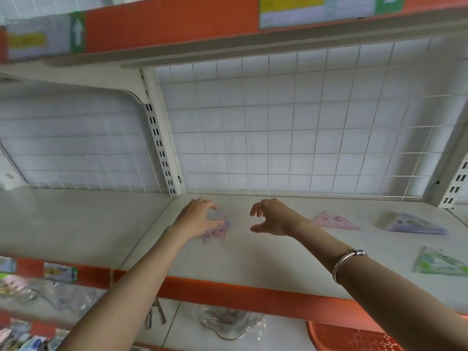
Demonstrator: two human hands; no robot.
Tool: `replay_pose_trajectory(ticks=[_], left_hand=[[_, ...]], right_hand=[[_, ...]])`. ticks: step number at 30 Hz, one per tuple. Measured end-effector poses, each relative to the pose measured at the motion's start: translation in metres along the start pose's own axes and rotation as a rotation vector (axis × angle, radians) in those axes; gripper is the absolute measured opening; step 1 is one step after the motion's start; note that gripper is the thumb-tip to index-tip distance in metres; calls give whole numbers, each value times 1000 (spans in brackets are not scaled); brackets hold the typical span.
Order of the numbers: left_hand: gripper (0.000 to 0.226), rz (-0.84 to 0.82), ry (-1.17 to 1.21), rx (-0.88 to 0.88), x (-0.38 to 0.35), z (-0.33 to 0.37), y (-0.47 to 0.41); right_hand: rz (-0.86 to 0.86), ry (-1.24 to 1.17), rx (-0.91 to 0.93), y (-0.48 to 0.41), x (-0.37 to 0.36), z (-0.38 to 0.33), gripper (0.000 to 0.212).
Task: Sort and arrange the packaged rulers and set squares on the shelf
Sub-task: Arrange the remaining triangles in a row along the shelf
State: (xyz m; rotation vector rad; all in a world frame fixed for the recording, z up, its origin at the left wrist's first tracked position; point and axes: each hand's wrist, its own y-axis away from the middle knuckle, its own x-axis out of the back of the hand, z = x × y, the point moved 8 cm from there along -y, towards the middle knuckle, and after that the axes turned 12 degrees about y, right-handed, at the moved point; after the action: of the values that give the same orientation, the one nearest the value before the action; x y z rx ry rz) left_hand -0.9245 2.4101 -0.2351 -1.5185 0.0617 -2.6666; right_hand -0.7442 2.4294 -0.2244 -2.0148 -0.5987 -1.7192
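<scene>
- At the back of the shelf point(253, 262), close to the left upright, the left hand point(195, 219) has its fingers point(210, 205) curled over a pink packet point(219, 233) lying on the board. Blur hides whether it holds a ruler or a set square.
- Just beside it, the right hand point(272, 219) hovers with its fingers point(255, 211) loosely curled and thumb held apart, gripping nothing.
- Further right, well apart from both hands, lie a pink set-square packet point(336, 221), a purple stack point(415, 225) of packets, and a green packet point(440, 264) nearer the front edge.
- The sorting looks partly done: packets sit in separate spots, seemingly by colour, with only the purple ones stacked.
- Much seems left. The two pink packets lie apart, the groups are scattered rather than lined up, and most of the board is bare.
- The lower shelf point(27, 282) at the left holds more blurred packets. Whether they belong to this job cannot be told.
</scene>
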Motion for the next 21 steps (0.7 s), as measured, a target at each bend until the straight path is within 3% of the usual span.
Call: replay_pose_trajectory(ticks=[6, 13, 17, 21], left_hand=[[80, -168, 4, 78, 0, -40, -5], [77, -241, 33, 143, -8, -56, -17], [74, -275, 78, 167, -9, -55, -21], [74, -301, 113, 161, -13, -55, -23]], right_hand=[[-1, -45, -72, -29, -27, -34, 48], [1, -96, -176, -42, -49, -41, 62], [14, -112, -196, -45, -52, -40, 55], [78, -231, -264, -45, -49, -33, 34]])
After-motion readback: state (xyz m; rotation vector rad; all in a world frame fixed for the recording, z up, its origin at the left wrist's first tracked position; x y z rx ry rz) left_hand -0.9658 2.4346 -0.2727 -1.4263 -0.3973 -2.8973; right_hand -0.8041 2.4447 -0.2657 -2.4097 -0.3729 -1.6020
